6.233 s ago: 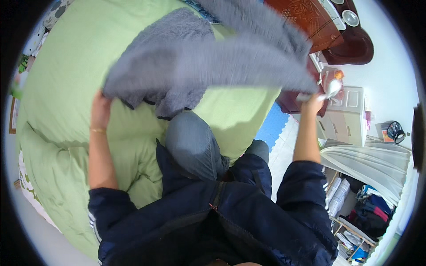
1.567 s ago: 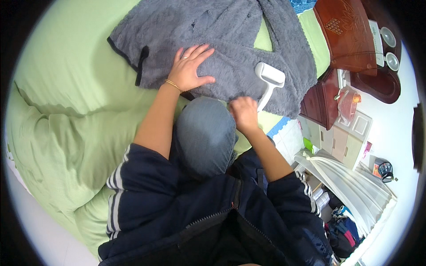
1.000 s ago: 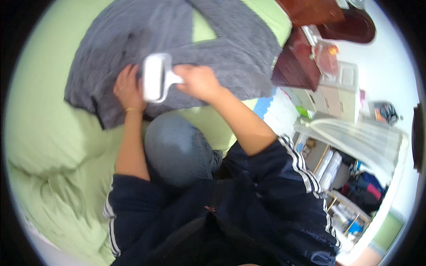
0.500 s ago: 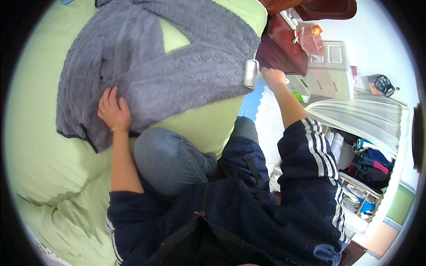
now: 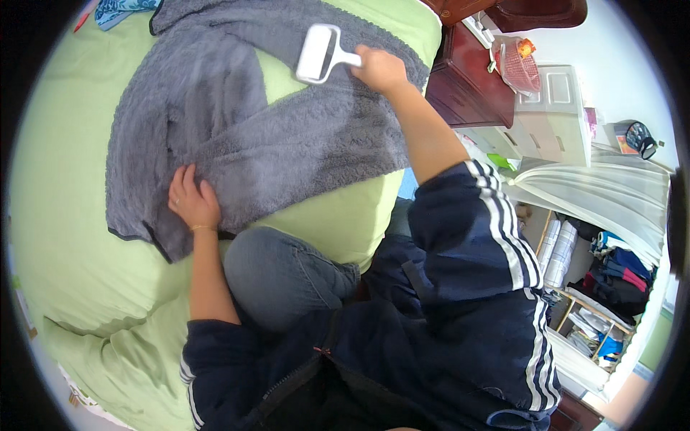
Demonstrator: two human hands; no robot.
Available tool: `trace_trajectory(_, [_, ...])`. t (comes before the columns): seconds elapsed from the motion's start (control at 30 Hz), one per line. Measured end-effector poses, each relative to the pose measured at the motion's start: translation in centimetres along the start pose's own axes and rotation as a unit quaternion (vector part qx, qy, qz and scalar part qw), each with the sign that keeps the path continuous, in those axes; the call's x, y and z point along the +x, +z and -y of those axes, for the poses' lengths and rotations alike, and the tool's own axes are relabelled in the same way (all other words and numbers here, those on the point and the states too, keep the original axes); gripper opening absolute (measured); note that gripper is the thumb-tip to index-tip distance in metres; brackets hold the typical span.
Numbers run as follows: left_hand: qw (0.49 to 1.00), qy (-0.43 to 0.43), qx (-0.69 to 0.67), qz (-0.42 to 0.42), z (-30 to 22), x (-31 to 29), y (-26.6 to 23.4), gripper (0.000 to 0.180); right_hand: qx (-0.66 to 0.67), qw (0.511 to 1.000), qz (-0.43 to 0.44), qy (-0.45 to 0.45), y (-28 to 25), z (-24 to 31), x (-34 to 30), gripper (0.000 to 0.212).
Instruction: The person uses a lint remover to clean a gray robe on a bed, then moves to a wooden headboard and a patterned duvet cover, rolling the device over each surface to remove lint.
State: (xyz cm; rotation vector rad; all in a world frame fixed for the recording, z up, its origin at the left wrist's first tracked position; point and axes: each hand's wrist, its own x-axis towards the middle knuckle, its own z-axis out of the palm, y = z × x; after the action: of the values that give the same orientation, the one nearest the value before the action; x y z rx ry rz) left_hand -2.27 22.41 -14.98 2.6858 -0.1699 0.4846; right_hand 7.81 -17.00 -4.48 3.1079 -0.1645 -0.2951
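A grey fleecy jacket (image 5: 302, 147) with dark edging lies spread on the green bedsheet (image 5: 61, 215), its sleeves reaching right. Resting on its lower left part, my left hand (image 5: 194, 199) has its fingers apart and grips nothing. My right hand (image 5: 381, 70) is closed around the handle of a white lint roller (image 5: 313, 54). The roller head is over the jacket's farther sleeve, next to the gap where green sheet shows between sleeve and body. Whether the roller touches the fabric I cannot tell.
At the far left lies a blue patterned cloth (image 5: 123, 10). Right of the bed stand a dark red wooden cabinet (image 5: 478, 75), a pink mesh basket (image 5: 519, 68) and white drawers (image 5: 552, 118). Clothes (image 5: 618, 273) fill a curtained shelf farther right.
My right hand has carried the lint roller from the nearer sleeve's end up and left to the farther sleeve. My left hand stays on the jacket. The whole view has shifted slightly.
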Motion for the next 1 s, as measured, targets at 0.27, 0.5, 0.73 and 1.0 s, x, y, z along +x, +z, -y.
trace_trajectory(0.27, [1.000, -0.012, -0.005, 0.019, 0.5, -0.2, 0.1, 0.040, -0.107, 0.974, 0.086, 0.179, 0.7, -12.8, -7.1, 0.022])
trace_trajectory(0.5, [0.997, -0.054, -0.030, 0.047, 0.4, 0.3, -0.8, 0.038, -0.144, 0.958, 0.055, 0.241, -2.8, -14.5, -14.9, 0.037])
trace_trajectory(0.73, [0.998, -0.016, -0.061, 0.018, 2.0, 0.1, -8.7, 0.039, 0.265, 0.963, -0.030, -0.024, -3.5, 0.9, -18.0, 0.031])
trace_trajectory(1.0, [0.923, -0.342, -0.173, 0.020, 9.2, -5.4, -9.1, 0.040, 0.218, 0.949, -0.034, -0.224, -1.7, 18.6, -16.6, 0.031])
